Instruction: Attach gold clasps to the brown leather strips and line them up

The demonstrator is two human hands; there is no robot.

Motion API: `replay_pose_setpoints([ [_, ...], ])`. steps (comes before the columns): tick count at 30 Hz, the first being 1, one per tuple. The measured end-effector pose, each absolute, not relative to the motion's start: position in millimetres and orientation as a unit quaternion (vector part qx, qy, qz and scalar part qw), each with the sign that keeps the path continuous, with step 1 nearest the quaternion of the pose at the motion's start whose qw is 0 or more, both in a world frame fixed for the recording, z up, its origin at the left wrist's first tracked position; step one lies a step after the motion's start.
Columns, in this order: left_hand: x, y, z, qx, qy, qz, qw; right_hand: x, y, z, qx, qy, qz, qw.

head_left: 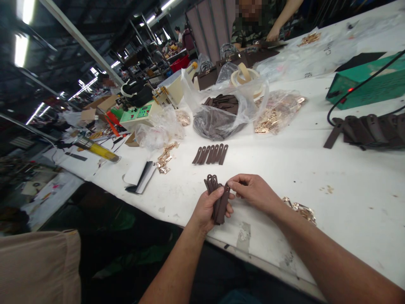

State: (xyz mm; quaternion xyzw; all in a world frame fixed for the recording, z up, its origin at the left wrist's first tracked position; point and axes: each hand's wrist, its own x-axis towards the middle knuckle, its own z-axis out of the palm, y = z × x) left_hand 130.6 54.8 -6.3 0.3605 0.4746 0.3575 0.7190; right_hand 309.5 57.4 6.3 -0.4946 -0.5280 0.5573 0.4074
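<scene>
Left hand [205, 207] holding a bundle of dark brown strips [217, 212] above the near edge of a white table [268, 156], right hand [250, 188] pinching the top of one strip [224, 207], a row of similar strips [210, 154] farther back, an open plastic bag [204, 126] behind

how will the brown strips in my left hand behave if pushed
The brown strips look flat, so probably won't roll. They seem light: the left hand grips many together. With their tops splayed, they might fan apart if loosened.
</scene>
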Motion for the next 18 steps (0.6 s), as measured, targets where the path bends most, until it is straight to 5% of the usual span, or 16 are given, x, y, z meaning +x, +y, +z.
replay_pose_setpoints([
  [18, 126.2, 55.7, -5.1, 0.347, 0.479, 0.349, 0.727, 310.7, 60.3, 2.3, -0.524, -0.52, 0.546, 0.395],
])
